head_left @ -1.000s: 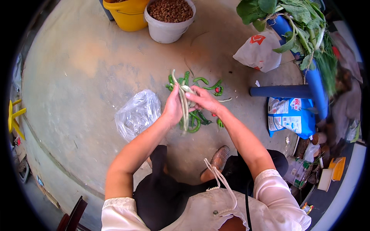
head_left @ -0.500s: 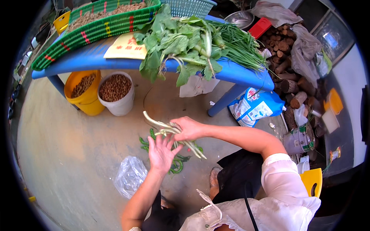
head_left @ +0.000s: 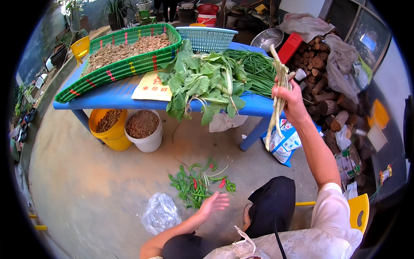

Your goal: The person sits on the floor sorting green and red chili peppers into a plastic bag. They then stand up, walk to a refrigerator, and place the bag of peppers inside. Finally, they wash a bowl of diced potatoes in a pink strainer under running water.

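My right hand is raised at the table's right end, closed around several long pale bean pods, which hang upright near the chives. My left hand is low and open with nothing in it, just beside a pile of green peppers with red ones and some pale beans on the floor. A crumpled clear plastic bag lies left of that hand.
A blue table carries a green basket, leafy greens and a blue basket. Below are yellow and white buckets and a blue bag. Firewood is stacked right; a yellow chair is behind me.
My hands have parted. My right hand has lifted the beans up and right; my left has opened and moved away from them. The view has tilted up to show more of the table.
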Tool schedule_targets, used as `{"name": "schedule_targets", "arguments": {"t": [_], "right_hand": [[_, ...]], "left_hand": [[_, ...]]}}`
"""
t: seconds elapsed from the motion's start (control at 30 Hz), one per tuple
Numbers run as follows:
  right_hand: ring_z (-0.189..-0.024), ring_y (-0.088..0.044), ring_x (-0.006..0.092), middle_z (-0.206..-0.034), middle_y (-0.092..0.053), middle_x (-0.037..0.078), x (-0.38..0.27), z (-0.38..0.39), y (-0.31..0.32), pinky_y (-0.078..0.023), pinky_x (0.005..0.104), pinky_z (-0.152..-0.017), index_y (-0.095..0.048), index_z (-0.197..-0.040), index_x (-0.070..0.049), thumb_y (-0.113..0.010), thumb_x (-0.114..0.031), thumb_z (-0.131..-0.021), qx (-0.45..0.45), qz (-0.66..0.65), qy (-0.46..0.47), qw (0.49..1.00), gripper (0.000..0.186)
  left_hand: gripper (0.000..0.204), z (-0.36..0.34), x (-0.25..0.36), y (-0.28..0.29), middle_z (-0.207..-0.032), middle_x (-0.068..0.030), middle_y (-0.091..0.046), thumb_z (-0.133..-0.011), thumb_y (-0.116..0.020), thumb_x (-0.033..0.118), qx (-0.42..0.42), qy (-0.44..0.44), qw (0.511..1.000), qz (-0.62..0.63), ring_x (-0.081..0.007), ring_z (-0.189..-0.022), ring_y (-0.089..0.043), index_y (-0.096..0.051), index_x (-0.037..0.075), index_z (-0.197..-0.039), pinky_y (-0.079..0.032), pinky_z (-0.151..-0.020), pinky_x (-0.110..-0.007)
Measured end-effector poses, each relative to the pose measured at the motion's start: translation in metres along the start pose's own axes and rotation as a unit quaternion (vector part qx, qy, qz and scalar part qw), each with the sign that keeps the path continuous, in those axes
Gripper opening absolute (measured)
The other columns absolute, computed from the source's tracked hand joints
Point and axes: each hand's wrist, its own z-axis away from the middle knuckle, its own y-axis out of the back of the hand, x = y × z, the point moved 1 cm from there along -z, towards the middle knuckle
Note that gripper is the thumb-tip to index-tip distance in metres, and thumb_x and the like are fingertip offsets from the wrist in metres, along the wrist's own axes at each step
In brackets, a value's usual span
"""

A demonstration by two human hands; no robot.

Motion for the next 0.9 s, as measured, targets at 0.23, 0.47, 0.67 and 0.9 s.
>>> {"name": "schedule_targets", "arguments": {"t": [0.23, 0.47, 0.67, 0.9], "right_hand": [[-0.042, -0.046, 0.0056, -0.065, -0.054, 0.000, -0.036, -0.065, -0.002, -0.028, 0.0178, -0.034, -0.050, -0.092, -0.008, -0.065, -0.015, -0.074, 0.008, -0.026, 0.010, 1.000, 0.025], [-0.064, -0.061, 0.0218, -0.070, -0.058, 0.008, -0.053, -0.054, -0.187, -0.044, 0.0347, -0.056, -0.053, -0.097, -0.009, -0.064, -0.009, -0.067, -0.229, 0.370, 0.297, 0.850, 0.032], [-0.091, -0.060, 0.0284, -0.097, -0.061, 0.011, -0.022, -0.095, -0.301, -0.048, 0.0411, -0.072, -0.052, -0.107, -0.009, -0.066, -0.021, -0.072, -0.252, 0.554, 0.378, 0.697, 0.040], [-0.104, -0.058, 0.0290, -0.107, -0.062, 0.012, 0.032, -0.119, -0.317, -0.047, 0.0432, -0.083, -0.057, -0.118, -0.010, -0.069, -0.032, -0.073, -0.168, 0.583, 0.350, 0.714, 0.052]], "left_hand": [[0.045, 0.006, -0.002, 0.048, -0.108, -0.0132, -0.064, -0.095, -0.043, 0.039, 0.099, -0.017, 0.995, -0.017, -0.0238, -0.091, -0.065, -0.056, 0.002, -0.117, -0.049, -0.079, -0.033], [0.040, 0.007, -0.001, 0.055, -0.105, -0.0118, -0.064, -0.093, -0.049, 0.037, 0.128, -0.026, 0.991, -0.011, -0.0209, -0.086, -0.066, -0.057, 0.004, -0.114, -0.050, -0.073, -0.029], [0.035, 0.012, -0.005, 0.059, -0.103, -0.0152, -0.065, -0.094, -0.051, 0.029, 0.154, -0.050, 0.986, 0.033, -0.0252, -0.086, -0.066, -0.057, 0.001, -0.113, -0.052, -0.076, -0.034], [0.030, 0.020, -0.014, 0.072, -0.096, -0.0125, -0.066, -0.092, -0.053, 0.027, 0.179, -0.050, 0.981, 0.062, -0.0217, -0.082, -0.066, -0.059, 0.005, -0.111, -0.052, -0.074, -0.032]]}}
